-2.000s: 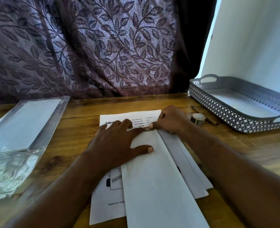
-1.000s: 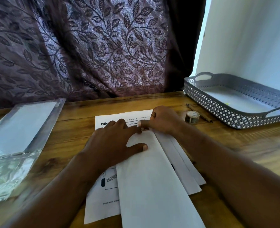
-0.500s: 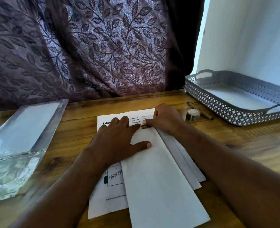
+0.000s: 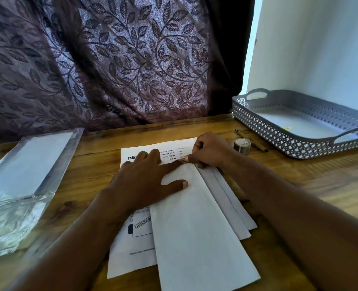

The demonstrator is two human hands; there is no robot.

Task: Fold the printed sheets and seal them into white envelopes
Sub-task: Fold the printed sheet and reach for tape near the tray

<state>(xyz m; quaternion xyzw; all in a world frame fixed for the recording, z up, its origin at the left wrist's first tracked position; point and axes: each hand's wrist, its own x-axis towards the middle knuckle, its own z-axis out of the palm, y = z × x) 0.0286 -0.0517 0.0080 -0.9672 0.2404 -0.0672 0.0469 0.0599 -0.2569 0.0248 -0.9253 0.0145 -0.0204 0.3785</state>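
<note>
Head view, the only one. The left hand (image 4: 144,181) is lying flat with fingers spread, pressing down on the far part of the white envelope (image 4: 194,227) and holding nothing. The right hand (image 4: 211,152) is curling its fingers, with the thumb tip working at the envelope's far end right next to the left index tip. It looks like it is pinching or pressing that edge. There is a small brownish bit there, maybe tape, too small to tell.

The envelope is lying lengthwise toward the camera, on top of a printed sheet (image 4: 131,255) that is sitting flat and unfolded on the table (image 4: 320,185). Two more envelopes (image 4: 232,202) are fanning out from under its right side, touching it. I cannot tell whether they are filled or sealed.

A tape roll (image 4: 242,144) and pen (image 4: 251,140) are sitting just beside the right hand, a grey tray (image 4: 299,148) beyond them, and a clear plastic packet (image 4: 26,175) at far left.

Progress, judging: the top envelope's far end is probably being sealed now. At least the one visible sheet is waiting to be folded and stuffed, so roughly mid-task.
</note>
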